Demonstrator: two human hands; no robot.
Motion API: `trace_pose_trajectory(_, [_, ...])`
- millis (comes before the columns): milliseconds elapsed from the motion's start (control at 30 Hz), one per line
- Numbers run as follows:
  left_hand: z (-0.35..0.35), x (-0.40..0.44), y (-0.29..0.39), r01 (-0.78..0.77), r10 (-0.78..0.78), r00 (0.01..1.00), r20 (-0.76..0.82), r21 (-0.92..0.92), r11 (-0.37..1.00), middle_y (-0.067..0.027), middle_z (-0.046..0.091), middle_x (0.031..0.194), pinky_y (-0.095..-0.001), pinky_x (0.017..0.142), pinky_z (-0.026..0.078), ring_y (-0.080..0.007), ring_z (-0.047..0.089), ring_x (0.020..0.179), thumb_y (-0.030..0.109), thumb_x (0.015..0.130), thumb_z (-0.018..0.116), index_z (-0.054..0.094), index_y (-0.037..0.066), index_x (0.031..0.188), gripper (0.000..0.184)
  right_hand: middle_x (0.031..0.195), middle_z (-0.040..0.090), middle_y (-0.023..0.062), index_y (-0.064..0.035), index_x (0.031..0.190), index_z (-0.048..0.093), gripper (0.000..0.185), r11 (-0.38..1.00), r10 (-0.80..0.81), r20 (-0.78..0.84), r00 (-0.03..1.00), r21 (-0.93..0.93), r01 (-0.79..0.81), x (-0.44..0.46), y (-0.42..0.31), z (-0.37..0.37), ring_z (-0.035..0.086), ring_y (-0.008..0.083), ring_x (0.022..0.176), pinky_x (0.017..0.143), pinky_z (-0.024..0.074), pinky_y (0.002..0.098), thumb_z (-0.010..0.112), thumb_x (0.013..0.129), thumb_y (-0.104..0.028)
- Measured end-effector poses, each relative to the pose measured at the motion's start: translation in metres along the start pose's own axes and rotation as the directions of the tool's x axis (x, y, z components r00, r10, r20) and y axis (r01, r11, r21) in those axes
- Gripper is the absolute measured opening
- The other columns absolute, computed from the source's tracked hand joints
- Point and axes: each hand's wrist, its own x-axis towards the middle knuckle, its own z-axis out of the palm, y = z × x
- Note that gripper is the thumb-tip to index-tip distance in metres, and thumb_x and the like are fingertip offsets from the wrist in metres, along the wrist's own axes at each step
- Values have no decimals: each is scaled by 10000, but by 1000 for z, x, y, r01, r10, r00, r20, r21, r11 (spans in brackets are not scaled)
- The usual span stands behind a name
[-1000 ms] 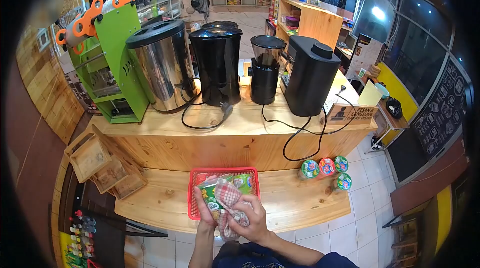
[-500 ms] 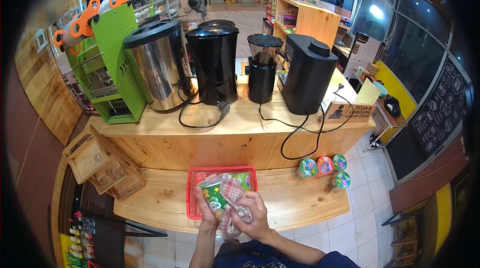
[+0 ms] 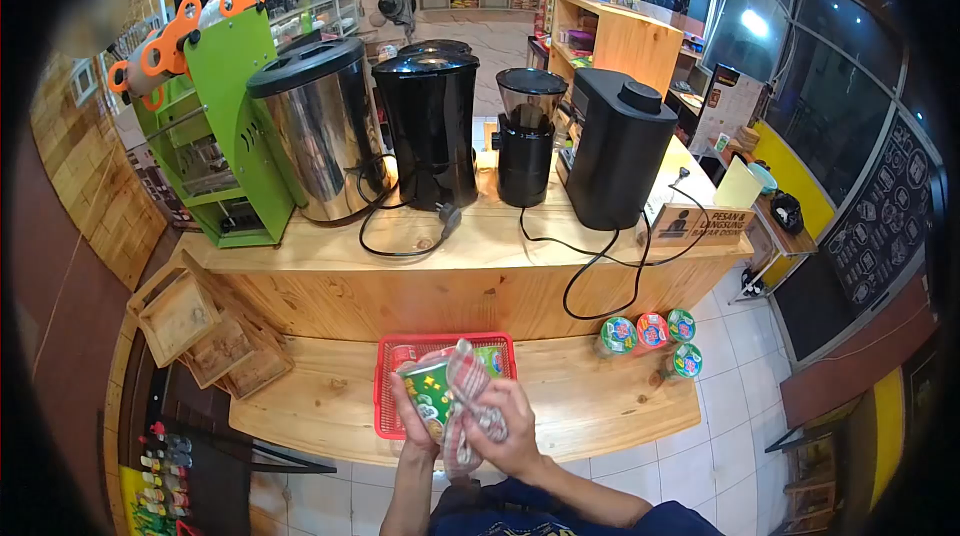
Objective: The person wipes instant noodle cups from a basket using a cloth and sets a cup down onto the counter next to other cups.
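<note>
My left hand (image 3: 413, 426) grips a green printed noodle cup (image 3: 430, 396) from its left side, holding it tilted over the front of the red basket (image 3: 382, 401). My right hand (image 3: 512, 428) is closed on a red-and-white checked cloth (image 3: 466, 376), which lies against the cup's right side and hangs down below my fingers. The cloth and my fingers hide part of the cup. Inside the basket, a green package (image 3: 490, 360) and some reddish items show behind the cloth.
Several lidded noodle cups (image 3: 652, 330) stand at the right of the lower wooden shelf (image 3: 580, 406). On the counter above are a green cup sealer (image 3: 240, 126), a steel canister (image 3: 320, 136), black appliances (image 3: 425, 126) and loose cables. Wooden crates (image 3: 205, 336) lean at the left.
The cloth has shifted slightly against the cup, its top end rising a little. My right hand has moved slightly with it; my left hand keeps its hold.
</note>
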Motion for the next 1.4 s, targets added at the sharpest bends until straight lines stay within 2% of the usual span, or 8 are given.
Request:
trace_pose_trajectory(300, [17, -20, -12, 128, -128, 991, -45, -15, 992, -94, 668, 1258, -392, 1020, 514, -224, 645, 1131, 771, 987, 319, 554, 63, 1364, 835, 1045, 596, 166, -23, 1033, 620, 293, 999, -39, -78, 996, 7, 40, 59, 6, -10, 625, 313, 944, 821, 514, 400, 766, 784, -67])
trace_pose_trajectory(600, [12, -6, 28, -7, 14, 994, -108, 63, 998, -85, 668, 1216, -373, 973, 528, -185, 643, 1116, 758, 1001, 315, 561, 31, 1337, 838, 1097, 621, 152, -66, 1044, 656, 337, 1000, 3, 55, 998, -3, -3, -1, -5, 12, 634, 343, 991, 843, 513, 437, 797, 762, -184])
trace_pose_trajectory(733, [-28, -7, 3, 67, -65, 996, 54, -46, 997, -87, 671, 1235, -366, 936, 554, -199, 664, 1080, 746, 1009, 322, 572, 49, 1349, 814, 1059, 618, 147, -49, 1036, 649, 317, 999, -25, -26, 999, 23, 25, 36, 4, 5, 633, 338, 968, 831, 517, 427, 791, 771, -150])
trace_pose_trajectory(833, [21, -17, 6, 55, -59, 995, -85, -51, 997, -70, 692, 1175, -386, 980, 522, -215, 652, 1055, 767, 998, 288, 631, 89, 1260, 805, 1049, 596, 161, -33, 1032, 629, 281, 999, -37, -52, 998, 11, 38, 58, 1, 0, 627, 308, 957, 837, 516, 395, 772, 793, -75])
trace_pose_trajectory(967, [-10, -1, 0, 81, -79, 995, 56, -39, 996, -92, 651, 1293, -377, 1014, 534, -205, 639, 1178, 688, 1039, 341, 500, 65, 1439, 757, 1050, 596, 158, -39, 1022, 634, 288, 996, -81, -50, 995, -50, 78, 47, -2, 4, 623, 303, 959, 834, 514, 398, 789, 783, -79])
trace_pose_trajectory(1133, [3, -7, 3, 79, -53, 992, -112, 248, 966, -72, 633, 1321, -398, 1019, 515, -211, 598, 1223, 701, 1031, 353, 532, 85, 1420, 750, 1052, 615, 133, -68, 1018, 662, 338, 993, -85, -48, 995, -84, 81, 52, -3, 3, 626, 329, 975, 825, 518, 433, 806, 718, -125])
trace_pose_trajectory(1267, [-14, -13, -10, 138, -139, 990, 23, 46, 989, -61, 603, 1293, -369, 1048, 484, -190, 584, 1211, 600, 1065, 407, 484, 98, 1429, 625, 1034, 619, 147, -61, 1011, 666, 352, 989, -102, -30, 994, -107, 99, 53, -7, 5, 636, 330, 941, 798, 527, 430, 815, 697, -115])
trace_pose_trajectory(1400, [-56, 8, -27, 30, -28, 1000, -15, 163, 986, -66, 554, 1327, -356, 1018, 500, -182, 582, 1183, 559, 1041, 502, 387, 113, 1499, 649, 1051, 627, 146, -70, 1004, 678, 350, 983, -103, 29, 994, -148, 106, 38, -8, 6, 649, 331, 945, 799, 536, 439, 823, 691, -129])
